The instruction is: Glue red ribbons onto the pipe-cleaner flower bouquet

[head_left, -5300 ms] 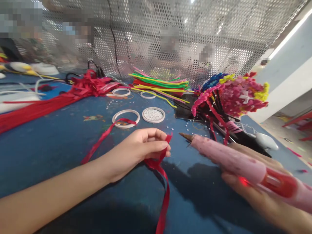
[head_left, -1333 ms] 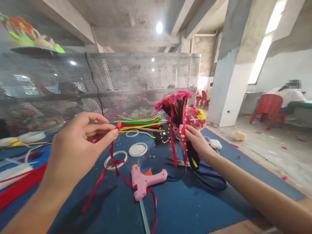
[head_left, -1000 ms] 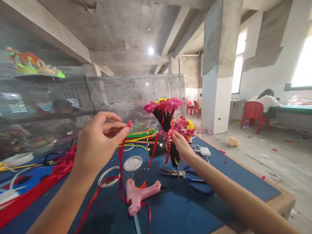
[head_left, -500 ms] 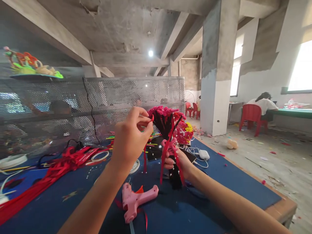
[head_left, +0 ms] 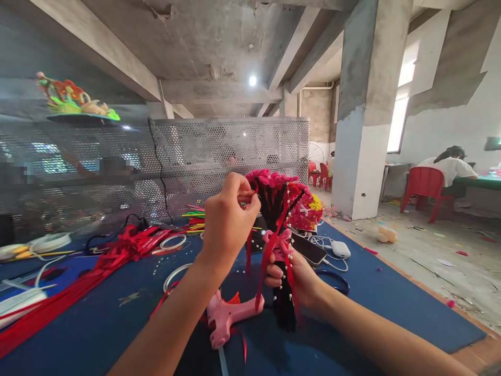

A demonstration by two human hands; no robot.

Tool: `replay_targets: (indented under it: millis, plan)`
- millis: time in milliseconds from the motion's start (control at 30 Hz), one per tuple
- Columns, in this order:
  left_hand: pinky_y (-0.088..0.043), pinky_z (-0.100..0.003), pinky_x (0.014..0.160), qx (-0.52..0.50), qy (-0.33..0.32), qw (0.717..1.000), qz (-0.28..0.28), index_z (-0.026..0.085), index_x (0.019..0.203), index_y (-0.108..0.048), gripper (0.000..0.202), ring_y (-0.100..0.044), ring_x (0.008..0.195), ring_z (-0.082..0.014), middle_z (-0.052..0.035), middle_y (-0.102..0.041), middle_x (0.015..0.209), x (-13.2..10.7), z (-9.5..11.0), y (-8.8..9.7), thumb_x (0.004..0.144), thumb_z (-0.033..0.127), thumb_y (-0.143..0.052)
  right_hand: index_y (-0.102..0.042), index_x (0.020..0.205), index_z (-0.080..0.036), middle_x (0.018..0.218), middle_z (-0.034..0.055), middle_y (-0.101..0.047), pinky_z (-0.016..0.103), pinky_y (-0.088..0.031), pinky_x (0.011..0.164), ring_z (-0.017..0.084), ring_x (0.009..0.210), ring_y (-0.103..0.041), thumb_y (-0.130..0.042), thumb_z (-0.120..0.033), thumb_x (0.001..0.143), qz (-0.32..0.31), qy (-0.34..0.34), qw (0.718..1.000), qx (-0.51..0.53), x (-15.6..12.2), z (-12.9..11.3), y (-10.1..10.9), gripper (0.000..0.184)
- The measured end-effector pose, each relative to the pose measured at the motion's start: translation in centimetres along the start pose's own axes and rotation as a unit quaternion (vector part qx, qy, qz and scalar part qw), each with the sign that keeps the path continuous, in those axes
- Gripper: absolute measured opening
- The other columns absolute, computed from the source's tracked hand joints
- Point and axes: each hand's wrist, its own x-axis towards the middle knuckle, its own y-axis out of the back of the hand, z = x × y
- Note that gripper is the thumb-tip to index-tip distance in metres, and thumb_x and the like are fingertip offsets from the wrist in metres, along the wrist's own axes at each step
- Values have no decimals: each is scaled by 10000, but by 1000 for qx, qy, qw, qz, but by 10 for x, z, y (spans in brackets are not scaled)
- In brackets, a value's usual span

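Left hand point(head_left: 230, 219) is clenched in a fingertip pinch on the top end of a red ribbon point(head_left: 249, 253), pressing it against the head of the flower bouquet point(head_left: 274, 193) just under the pink blooms, and the rest of the ribbon hangs loose beside the stems. Right hand point(head_left: 297, 279) is wrapped around the black stem bundle low down, holding the bouquet upright over the counter point(head_left: 371, 292). Likely risks: the ribbon end slips out of the narrow pinch and drops, or gets seated crooked, since the left hand hides the contact spot. Cannot tell if there is glue on that end; if it is hot, fingertips could get burnt or stuck. The loose tail dangles close to the pink glue gun point(head_left: 230, 313) lying right below, so it could snag on it or touch the nozzle. The pearl strand point(head_left: 288, 206) runs right by the pinch and could be pulled off line. A one-hand grip on the stems means a push from the left could tip the bouquet toward the phone point(head_left: 309, 249) behind
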Motion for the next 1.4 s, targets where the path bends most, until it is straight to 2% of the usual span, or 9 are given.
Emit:
replay_targets:
  millis: [167,333,533,633,967,1400]
  plan:
    - [-476,-198,580,-7,8,1000,11,200,773,-454,150,-648,623,-113,27,-639,669,2,0,0,715,124,-569,-509,608,-141,431,-38,-414,180,-184,423,44,393,-245,-546,-393,772,-18,0,1000,-4,0,1,-4,303]
    - [-469,-196,564,1,16,1000,24,203,778,-451,153,-644,618,-111,32,-629,667,1,-1,1,714,126,-567,-521,613,-136,436,-41,-416,176,-191,419,41,392,-232,-543,-380,779,-6,13,1000,6,1,3,-3,296]
    - [-446,-227,566,82,8,996,31,207,779,-449,161,-633,582,-127,36,-604,612,1,-8,1,710,107,-555,-530,621,-127,435,-38,-405,162,-203,420,43,402,-260,-535,-411,760,-4,-20,999,30,2,2,5,316]
    - [-441,-248,571,108,1,994,31,210,787,-453,173,-629,585,-145,30,-600,604,1,-14,-3,702,103,-558,-525,621,-132,438,-38,-411,162,-206,421,43,401,-257,-536,-389,763,8,-7,1000,19,1,1,4,294]
    - [-446,-228,566,73,-8,997,28,210,832,-441,203,-637,594,-119,30,-637,674,-2,-12,-6,714,93,-557,-505,662,-160,448,-48,-435,174,-188,408,48,398,-270,-623,-381,707,19,17,1000,9,0,2,-5,254]
    - [-462,-242,591,38,-3,999,16,218,829,-440,174,-644,634,-130,16,-649,715,-3,-9,-8,730,123,-548,-493,634,-162,442,-50,-410,189,-181,418,50,395,-264,-607,-424,708,19,16,999,-21,0,2,-5,295]
